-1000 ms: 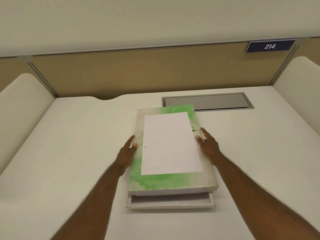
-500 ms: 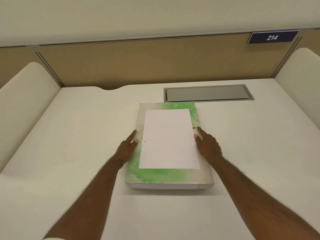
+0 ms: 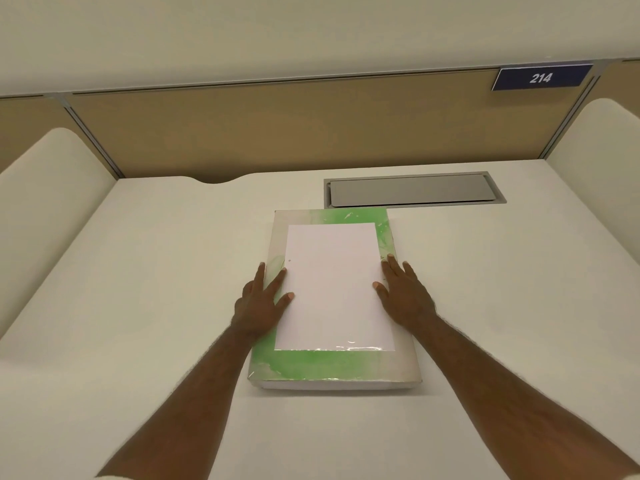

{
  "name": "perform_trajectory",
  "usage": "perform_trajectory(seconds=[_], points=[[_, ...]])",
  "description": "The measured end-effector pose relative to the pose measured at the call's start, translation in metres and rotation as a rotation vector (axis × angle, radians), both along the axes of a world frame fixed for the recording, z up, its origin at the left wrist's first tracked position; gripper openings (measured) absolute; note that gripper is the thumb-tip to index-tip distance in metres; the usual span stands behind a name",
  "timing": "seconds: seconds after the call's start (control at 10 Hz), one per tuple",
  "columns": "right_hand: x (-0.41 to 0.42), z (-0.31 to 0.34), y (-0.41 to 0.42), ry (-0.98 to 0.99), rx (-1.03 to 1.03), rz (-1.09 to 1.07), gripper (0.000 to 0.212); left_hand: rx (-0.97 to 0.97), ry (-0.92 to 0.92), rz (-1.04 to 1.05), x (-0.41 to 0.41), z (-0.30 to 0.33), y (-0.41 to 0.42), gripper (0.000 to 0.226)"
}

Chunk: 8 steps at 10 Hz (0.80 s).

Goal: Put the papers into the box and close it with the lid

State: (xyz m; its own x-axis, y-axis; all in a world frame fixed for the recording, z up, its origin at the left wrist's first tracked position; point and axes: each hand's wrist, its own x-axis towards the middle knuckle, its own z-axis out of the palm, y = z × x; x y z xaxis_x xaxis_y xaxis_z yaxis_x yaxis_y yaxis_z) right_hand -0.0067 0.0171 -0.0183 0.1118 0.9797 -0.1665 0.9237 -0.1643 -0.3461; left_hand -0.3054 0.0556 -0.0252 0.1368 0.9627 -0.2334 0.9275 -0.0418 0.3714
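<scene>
A flat box lies in the middle of the white desk with its green-and-grey lid (image 3: 322, 365) sitting fully on it; only a thin white strip of the box base (image 3: 332, 386) shows at the near edge. A white rectangular label (image 3: 334, 289) covers most of the lid. My left hand (image 3: 261, 299) rests flat on the lid's left side, fingers spread. My right hand (image 3: 403, 289) rests flat on its right side, fingers spread. No loose papers are visible; the inside of the box is hidden.
A grey metal cable flap (image 3: 414, 190) is set into the desk (image 3: 138, 289) just behind the box. Tan partition panels (image 3: 277, 129) close the back, with a blue sign reading 214 (image 3: 540, 77). Cream side dividers (image 3: 45, 202) stand left and right.
The lid, held raised and shifted back off the base a second ago, has come down squarely onto the box. Both hands went from gripping its edges to lying flat on top.
</scene>
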Motion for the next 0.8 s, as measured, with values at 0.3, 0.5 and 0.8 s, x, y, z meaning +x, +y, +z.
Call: perform_trajectory(seconds=[0.3,0.5,0.8], points=[[-0.002,-0.009,0.014,0.008,-0.014,0.021,0.064,-0.003,0.087,-0.031,0.007,0.001,0.016,0.068],[-0.001,-0.014,0.01,-0.033,-0.013,0.05,0.066,0.003,0.067,-0.032,0.006,-0.004,0.013,0.067],[-0.004,0.001,0.012,-0.065,0.03,0.057,0.07,0.053,0.051,-0.032,0.007,0.011,0.014,0.069]])
